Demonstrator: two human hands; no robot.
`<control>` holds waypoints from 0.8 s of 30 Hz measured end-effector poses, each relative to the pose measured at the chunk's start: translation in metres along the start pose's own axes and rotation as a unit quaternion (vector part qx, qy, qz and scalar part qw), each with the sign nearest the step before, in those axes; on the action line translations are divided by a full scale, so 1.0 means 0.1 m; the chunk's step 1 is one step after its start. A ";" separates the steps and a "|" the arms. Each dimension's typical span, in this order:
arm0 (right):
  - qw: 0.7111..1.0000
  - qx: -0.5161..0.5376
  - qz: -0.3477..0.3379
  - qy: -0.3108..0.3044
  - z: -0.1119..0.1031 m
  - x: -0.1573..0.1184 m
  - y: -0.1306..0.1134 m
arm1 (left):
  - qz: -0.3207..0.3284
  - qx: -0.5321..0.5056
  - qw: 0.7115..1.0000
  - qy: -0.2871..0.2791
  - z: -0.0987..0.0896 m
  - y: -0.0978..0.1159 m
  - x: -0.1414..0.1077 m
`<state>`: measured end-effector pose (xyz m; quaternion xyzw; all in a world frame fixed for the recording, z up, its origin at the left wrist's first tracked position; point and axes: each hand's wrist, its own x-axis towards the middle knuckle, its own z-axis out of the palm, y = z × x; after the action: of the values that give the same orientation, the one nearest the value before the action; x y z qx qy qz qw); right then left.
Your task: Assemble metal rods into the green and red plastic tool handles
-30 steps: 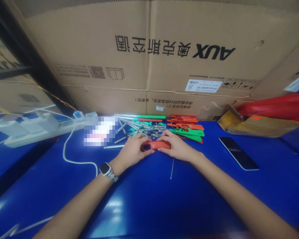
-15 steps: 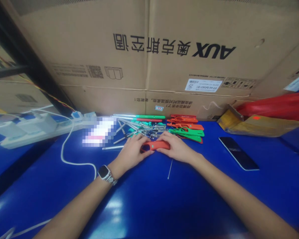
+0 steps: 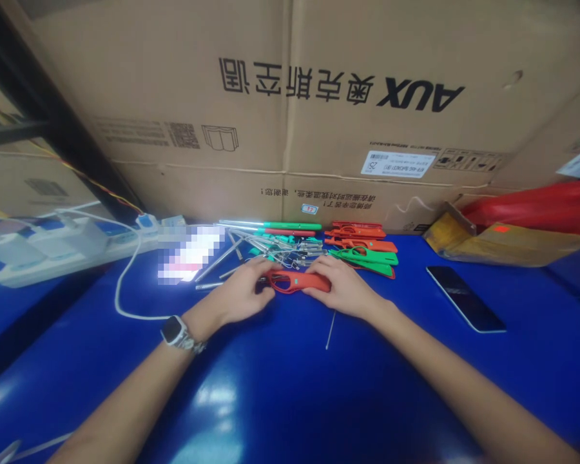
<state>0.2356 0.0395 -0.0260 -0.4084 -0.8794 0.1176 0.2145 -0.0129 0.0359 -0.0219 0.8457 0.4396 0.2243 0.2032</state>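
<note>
A red utility lighter [image 3: 309, 281] with an open trigger loop lies level between my hands, just above or on the blue table. My right hand [image 3: 347, 287] is closed around the lighter's right end. At the trigger end, my left hand [image 3: 244, 289] has its thumb and fingers closed on the lighter's tip; the exact grip is partly hidden. Beyond my hands is a pile of metal tubes and small wired parts [image 3: 294, 248]. Red handle shells [image 3: 367, 245] and green handle shells [image 3: 367, 256] lie to its right. Nearer me rests a thin screwdriver-like rod [image 3: 330, 330].
A dark phone [image 3: 464, 298] lies at the right, before an open carton [image 3: 522, 248] with red plastic. On the left are a white power strip [image 3: 77, 258], a white cable [image 3: 119, 293] and a bright blurred screen [image 3: 191, 254]. A large cardboard box [image 3: 319, 129] stands behind.
My left hand has shifted left along the lighter, from over its trigger loop to its tip, so the loop now shows. My right hand has stayed on the other end.
</note>
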 end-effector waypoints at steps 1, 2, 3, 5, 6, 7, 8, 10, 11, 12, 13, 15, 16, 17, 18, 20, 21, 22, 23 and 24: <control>1.000 0.003 -0.002 0.001 0.00 0.00 0.01 | -0.002 0.006 1.000 0.001 -0.02 -0.02 0.00; 1.000 0.007 -0.005 0.002 0.01 0.00 0.01 | -0.004 0.009 1.000 0.001 -0.04 -0.04 0.00; 1.000 0.012 -0.007 0.001 0.01 -0.01 0.01 | -0.004 0.008 1.000 0.000 -0.04 -0.06 -0.01; 1.000 0.029 -0.012 0.000 0.01 -0.01 0.02 | -0.005 -0.006 1.000 -0.001 -0.04 -0.09 -0.01; 0.999 0.042 -0.015 0.003 0.00 -0.01 0.03 | -0.003 -0.014 1.000 -0.001 -0.03 -0.10 -0.01; 0.998 0.056 -0.018 0.007 -0.01 -0.01 0.04 | 0.001 -0.021 1.000 -0.003 -0.03 -0.11 -0.01; 0.997 0.067 -0.023 0.011 -0.03 -0.01 0.05 | 0.006 -0.028 1.000 -0.005 -0.03 -0.12 -0.01; 0.996 0.079 -0.035 0.027 -0.09 -0.02 0.09 | 0.014 -0.046 0.999 -0.008 -0.02 -0.11 -0.01; 0.995 0.077 -0.041 0.037 -0.12 -0.02 0.10 | 0.017 -0.057 0.998 -0.008 -0.03 -0.11 -0.01; 0.995 0.072 -0.045 0.048 -0.16 -0.03 0.12 | 0.019 -0.066 0.998 -0.007 -0.03 -0.10 0.00; 0.995 0.065 -0.048 0.059 -0.20 -0.04 0.12 | 0.021 -0.068 0.997 -0.005 -0.03 -0.09 0.00; 0.995 0.055 -0.053 0.066 -0.28 -0.08 0.08 | 0.020 -0.059 0.998 -0.002 -0.03 -0.09 0.00; 0.995 0.055 -0.057 0.059 -0.30 -0.11 0.05 | 0.018 -0.054 0.998 -0.002 -0.03 -0.09 0.01; 0.995 0.058 -0.063 0.046 -0.31 -0.13 0.00 | 0.017 -0.052 0.999 -0.004 -0.03 -0.09 0.01; 0.996 0.059 -0.068 0.025 -0.30 -0.16 -0.06 | 0.018 -0.052 0.998 -0.007 -0.03 -0.10 0.01; 0.995 0.037 -0.084 -0.032 -0.25 -0.20 -0.19 | 0.028 -0.050 0.998 -0.017 -0.04 -0.11 0.03; 0.994 0.023 -0.089 -0.057 -0.21 -0.22 -0.26 | 0.033 -0.044 0.998 -0.022 -0.04 -0.12 0.04; 0.993 0.009 -0.090 -0.073 -0.17 -0.23 -0.31 | 0.037 -0.037 0.998 -0.024 -0.05 -0.12 0.05; 0.992 -0.002 -0.092 -0.087 -0.13 -0.23 -0.35 | 0.038 -0.029 0.999 -0.025 -0.05 -0.11 0.05; 0.991 -0.010 -0.094 -0.092 -0.10 -0.22 -0.37 | 0.038 -0.024 0.999 -0.026 -0.05 -0.11 0.06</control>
<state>0.2282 -0.0012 -0.0094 -0.3134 -0.9310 0.1256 0.1388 -0.0198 0.0478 -0.0223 0.8621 0.3965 0.2204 0.2258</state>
